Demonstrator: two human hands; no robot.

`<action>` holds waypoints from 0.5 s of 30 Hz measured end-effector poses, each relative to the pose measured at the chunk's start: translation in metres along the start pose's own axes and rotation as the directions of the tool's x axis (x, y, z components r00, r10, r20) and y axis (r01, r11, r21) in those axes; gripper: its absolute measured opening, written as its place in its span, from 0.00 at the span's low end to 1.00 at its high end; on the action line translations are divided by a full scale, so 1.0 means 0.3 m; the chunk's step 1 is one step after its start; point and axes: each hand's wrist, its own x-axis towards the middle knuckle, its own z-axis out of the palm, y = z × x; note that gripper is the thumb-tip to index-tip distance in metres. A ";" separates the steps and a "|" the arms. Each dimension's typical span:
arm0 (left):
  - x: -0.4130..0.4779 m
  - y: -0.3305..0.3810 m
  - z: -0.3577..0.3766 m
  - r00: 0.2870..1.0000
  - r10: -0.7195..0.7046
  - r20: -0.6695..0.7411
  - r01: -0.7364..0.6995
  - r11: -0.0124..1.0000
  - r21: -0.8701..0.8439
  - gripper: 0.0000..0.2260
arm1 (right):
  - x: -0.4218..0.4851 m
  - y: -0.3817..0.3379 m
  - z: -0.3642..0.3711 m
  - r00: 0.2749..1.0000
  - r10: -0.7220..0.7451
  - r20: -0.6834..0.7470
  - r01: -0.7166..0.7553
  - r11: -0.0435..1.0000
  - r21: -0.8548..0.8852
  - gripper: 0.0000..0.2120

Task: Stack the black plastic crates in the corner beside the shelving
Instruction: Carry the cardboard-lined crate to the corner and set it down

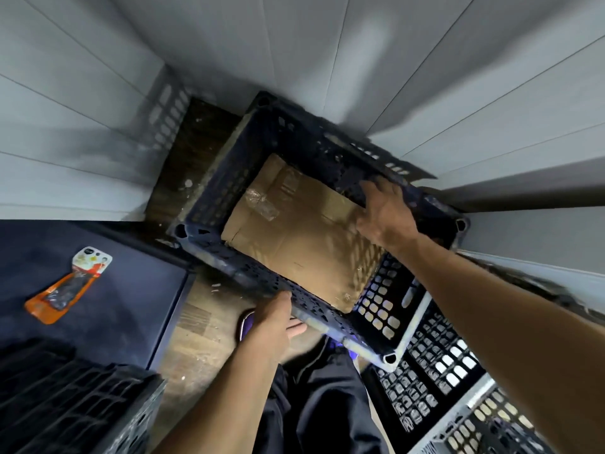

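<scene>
- The black crate [314,221] sits dead ahead at my twelve o'clock, mouth up, with a flattened sheet of cardboard [294,237] lying on its floor. It is down in the corner where the pale wall panels [98,93] meet.
- Its long axis runs roughly from ten o'clock to four o'clock, so it lies skewed to the walls, not square with them.
- My right hand [384,213] is at about two o'clock, fingers curled over the far right rim and gripping it.
- My left hand [278,322] is at about seven o'clock, pressed to the outside of the near wall; palm flat or fingers hooked under the edge, I cannot tell.
- Both hands are on the crate, at opposite long sides. The left is nearer to me; the right reaches farther.
- More black crates [435,365] lie at my four to five o'clock, just beside this one.
- I judge the next move turns on squaring that skewed axis to the corner.
</scene>
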 end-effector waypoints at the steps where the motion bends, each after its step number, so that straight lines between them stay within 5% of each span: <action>1: -0.011 0.008 0.010 1.000 -0.002 0.002 0.002 1.000 0.022 0.15 | -0.024 0.000 0.015 1.000 -0.011 0.025 0.011 1.000 -0.009 0.30; 8: -0.091 0.001 0.013 0.996 0.040 0.082 -0.067 0.932 0.356 0.18 | -0.232 0.002 0.184 0.963 0.005 0.268 -0.007 1.000 0.005 0.25; 15: -0.141 -0.003 -0.013 0.961 0.248 0.121 -0.263 0.686 0.679 0.15 | -0.390 -0.013 0.262 0.974 0.057 0.221 -0.090 0.985 0.144 0.24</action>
